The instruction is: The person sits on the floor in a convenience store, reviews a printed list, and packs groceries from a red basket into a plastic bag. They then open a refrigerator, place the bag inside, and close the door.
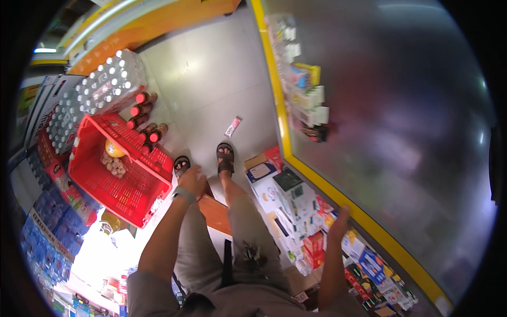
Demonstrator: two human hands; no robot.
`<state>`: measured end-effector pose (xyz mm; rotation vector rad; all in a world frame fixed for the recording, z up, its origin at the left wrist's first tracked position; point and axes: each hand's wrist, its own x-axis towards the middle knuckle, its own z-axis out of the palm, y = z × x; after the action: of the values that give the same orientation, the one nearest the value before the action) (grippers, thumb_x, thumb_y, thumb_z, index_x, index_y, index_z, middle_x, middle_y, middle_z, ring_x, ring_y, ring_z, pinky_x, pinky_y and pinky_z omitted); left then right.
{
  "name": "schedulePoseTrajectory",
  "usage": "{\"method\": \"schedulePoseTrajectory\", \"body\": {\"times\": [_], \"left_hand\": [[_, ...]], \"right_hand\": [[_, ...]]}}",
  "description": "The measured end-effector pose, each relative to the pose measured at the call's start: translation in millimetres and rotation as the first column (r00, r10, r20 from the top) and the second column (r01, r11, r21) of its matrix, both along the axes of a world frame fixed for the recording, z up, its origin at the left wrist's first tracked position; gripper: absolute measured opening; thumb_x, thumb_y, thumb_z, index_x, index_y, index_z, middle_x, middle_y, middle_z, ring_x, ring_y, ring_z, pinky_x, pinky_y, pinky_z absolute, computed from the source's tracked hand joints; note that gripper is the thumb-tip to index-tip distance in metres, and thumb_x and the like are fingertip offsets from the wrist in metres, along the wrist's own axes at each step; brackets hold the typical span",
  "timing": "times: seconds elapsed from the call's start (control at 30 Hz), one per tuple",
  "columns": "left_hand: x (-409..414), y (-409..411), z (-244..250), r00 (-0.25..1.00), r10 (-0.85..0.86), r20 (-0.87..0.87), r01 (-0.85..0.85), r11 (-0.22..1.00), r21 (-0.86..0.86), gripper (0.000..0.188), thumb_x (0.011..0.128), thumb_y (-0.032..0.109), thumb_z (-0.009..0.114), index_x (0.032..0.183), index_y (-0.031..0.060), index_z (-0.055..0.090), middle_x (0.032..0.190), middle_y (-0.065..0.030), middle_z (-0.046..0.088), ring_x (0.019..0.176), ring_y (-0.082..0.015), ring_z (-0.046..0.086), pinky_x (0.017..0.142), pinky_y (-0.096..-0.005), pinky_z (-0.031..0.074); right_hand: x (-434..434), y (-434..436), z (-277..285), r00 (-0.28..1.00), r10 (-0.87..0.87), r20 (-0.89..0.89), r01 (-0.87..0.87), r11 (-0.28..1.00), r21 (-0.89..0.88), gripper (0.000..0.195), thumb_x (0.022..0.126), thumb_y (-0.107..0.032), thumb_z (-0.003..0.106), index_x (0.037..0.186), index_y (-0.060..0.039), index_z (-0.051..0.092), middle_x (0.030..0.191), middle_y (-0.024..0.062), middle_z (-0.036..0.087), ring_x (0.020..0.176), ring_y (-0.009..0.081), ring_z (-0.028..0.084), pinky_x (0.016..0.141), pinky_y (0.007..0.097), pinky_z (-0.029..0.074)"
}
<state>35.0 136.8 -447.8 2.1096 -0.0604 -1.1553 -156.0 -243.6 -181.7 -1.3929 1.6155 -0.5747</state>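
Note:
My left hand, a little blurred, hangs above my left knee with its fingers loosely apart and nothing seen in it. A red plastic shopping basket is to its left; inside are a yellow round item and a cluster of small pale pieces. My right hand is at the yellow edge of the glass-topped counter, holding nothing visible; whether it touches the edge is unclear. On the floor beyond my sandalled feet lies a small pink-and-white wrapped packet.
Several red-capped dark bottles stand beyond the basket, before shrink-wrapped packs of white-capped bottles. Cartons and small boxes line the counter's base on my right. A brown wooden surface shows between my legs. Blue-tinted bottle packs are stacked at left.

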Motion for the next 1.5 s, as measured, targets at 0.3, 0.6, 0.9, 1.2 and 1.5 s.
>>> {"method": "schedulePoseTrajectory", "body": {"times": [0.3,0.6,0.9,1.2,1.5], "left_hand": [[43.9,-199.9,-241.9,0.955,-0.275,-0.107,0.291,0.939,0.185,0.063,0.081,0.033,0.075,0.128,0.0009,0.048,0.126,-0.0247,0.057,0.116,-0.0415,0.059,0.1,-0.0476,0.049],[29.6,-244.1,-368.4,0.857,-0.476,0.198,0.416,0.865,0.28,0.04,0.086,0.024,0.067,0.12,0.007,0.054,0.119,-0.0157,0.054,0.107,-0.0338,0.063,0.09,-0.0453,0.052],[167.8,-220.9,-213.9,0.775,-0.522,0.355,0.487,0.852,0.19,0.054,0.073,0.034,0.078,0.113,0.0005,0.062,0.11,-0.0235,0.068,0.105,-0.0396,0.066,0.092,-0.0442,0.054],[158.1,-184.5,-3.6,0.916,0.101,0.388,0.17,0.779,-0.603,0.024,0.085,0.022,0.072,0.087,0.0015,0.059,0.076,-0.005,0.063,0.068,-0.0134,0.059,0.066,-0.0287,0.05],[113.8,-273.7,149.6,0.754,0.222,0.618,0.48,0.456,-0.749,0.032,0.083,0.015,0.078,0.105,0.0001,0.06,0.086,-0.0063,0.067,0.081,-0.0128,0.063,0.077,-0.0285,0.053]], "right_hand": [[24.5,-6.9,-30.6,0.927,-0.133,0.35,0.339,0.696,-0.633,0.057,0.094,-0.045,0.058,0.131,-0.0008,0.057,0.133,0.013,0.055,0.121,0.0249,0.055,0.103,0.0412,0.044],[-7.6,-44.1,-34.7,0.935,0.016,0.353,0.305,0.469,-0.829,0.051,0.097,-0.043,0.054,0.129,-0.0034,0.057,0.134,0.0119,0.054,0.123,0.0238,0.05,0.107,0.0427,0.039],[-5.6,-84.5,-56.0,0.796,0.315,0.517,0.097,0.777,-0.622,0.049,0.095,-0.04,0.063,0.13,-0.0059,0.055,0.125,0.0083,0.06,0.114,0.0206,0.056,0.1,0.0377,0.044],[38.4,-64.8,-61.3,0.888,0.379,0.26,-0.022,0.6,-0.8,0.051,0.09,-0.028,0.072,0.124,0.0072,0.057,0.118,0.0115,0.063,0.104,0.0189,0.057,0.094,0.031,0.043],[56.7,-11.9,-50.5,0.827,0.45,0.338,0.013,0.585,-0.811,0.041,0.086,-0.026,0.076,0.113,-0.0011,0.055,0.1,0.0069,0.064,0.091,0.016,0.059,0.084,0.0309,0.047]]}}
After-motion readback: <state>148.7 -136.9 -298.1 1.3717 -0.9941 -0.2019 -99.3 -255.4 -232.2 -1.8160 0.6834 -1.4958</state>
